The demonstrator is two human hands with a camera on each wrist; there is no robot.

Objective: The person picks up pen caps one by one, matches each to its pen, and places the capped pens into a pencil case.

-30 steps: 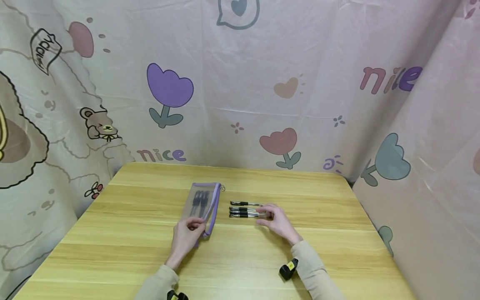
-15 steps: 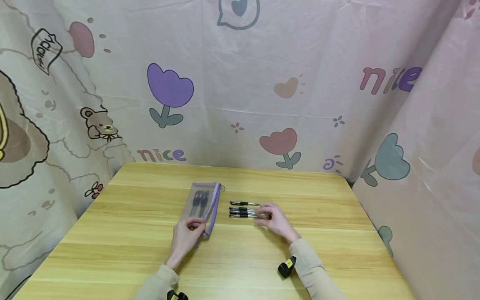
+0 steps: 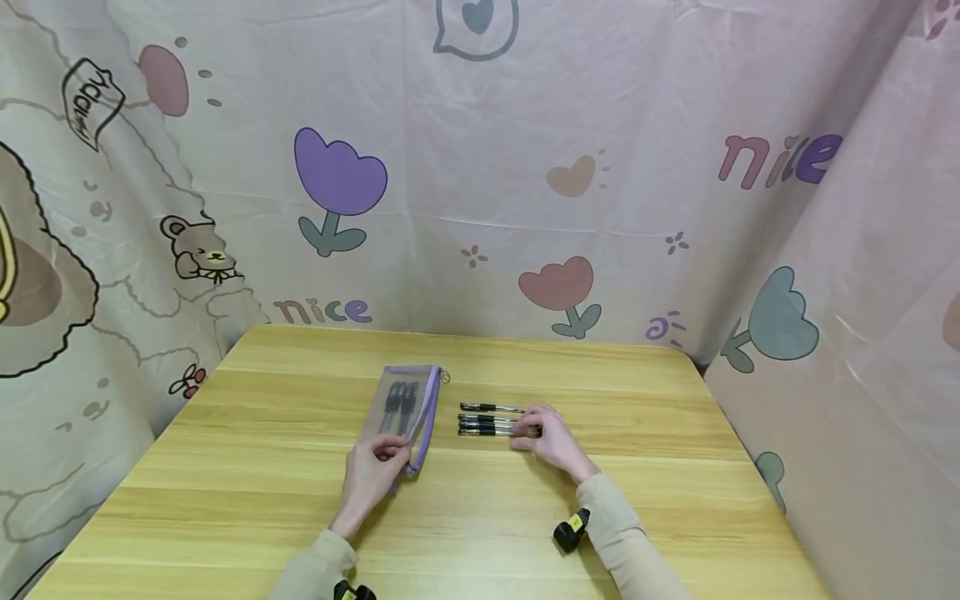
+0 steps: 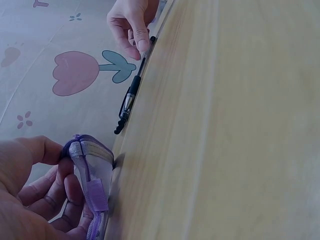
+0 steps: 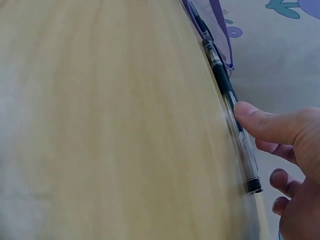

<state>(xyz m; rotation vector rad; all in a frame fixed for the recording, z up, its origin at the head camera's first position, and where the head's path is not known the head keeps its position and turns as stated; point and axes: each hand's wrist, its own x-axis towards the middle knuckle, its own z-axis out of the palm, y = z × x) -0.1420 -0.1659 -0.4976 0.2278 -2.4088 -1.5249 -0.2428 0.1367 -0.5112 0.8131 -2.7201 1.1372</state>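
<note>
A mesh pencil case [image 3: 375, 417] with purple trim lies on the table, with several dark pens [image 3: 401, 396] visible inside. My left hand [image 3: 375, 475] pinches its near end between thumb and finger; the left wrist view shows the purple corner [image 4: 75, 147] between them. To the right, several black-and-clear gel pens [image 3: 487, 423] lie side by side, the farthest slightly apart. My right hand [image 3: 551, 437] reaches over their right ends, thumb and fingers apart. In the right wrist view my thumb [image 5: 265, 122] touches the nearest gel pen [image 5: 225, 82]; the index finger is mostly hidden.
The wooden table [image 3: 600, 517] extends around both hands. A patterned curtain [image 3: 465, 167] hangs behind it and along both sides. A black device with a yellow label [image 3: 572, 531] is attached at the right sleeve, and another [image 3: 354, 592] at the left.
My right hand has shifted very slightly left, and the gap between its thumb and fingers looks a little narrower. My left hand, the pencil case and the pens have stayed put.
</note>
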